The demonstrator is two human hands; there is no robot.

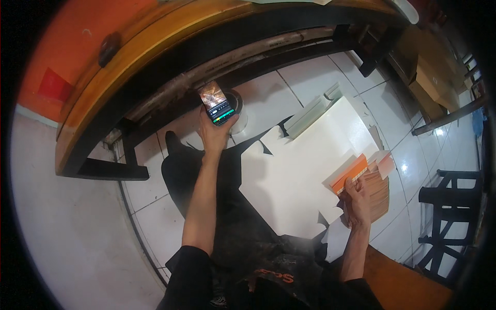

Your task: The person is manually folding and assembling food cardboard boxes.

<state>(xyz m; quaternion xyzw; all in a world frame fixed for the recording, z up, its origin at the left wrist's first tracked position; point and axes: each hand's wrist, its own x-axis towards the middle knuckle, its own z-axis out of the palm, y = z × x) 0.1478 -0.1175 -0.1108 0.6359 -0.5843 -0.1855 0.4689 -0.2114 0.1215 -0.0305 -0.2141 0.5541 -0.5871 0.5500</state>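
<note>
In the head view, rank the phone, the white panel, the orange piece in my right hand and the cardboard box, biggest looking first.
1. White panel
2. Cardboard box
3. Phone and orange piece: too alike to rank

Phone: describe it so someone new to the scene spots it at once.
Find the large white sheet mid-picture. Just beyond its upper-left side is the left hand, gripping the phone. Its lit, colourful screen sets it apart from the pale round object that it partly covers.
</note>
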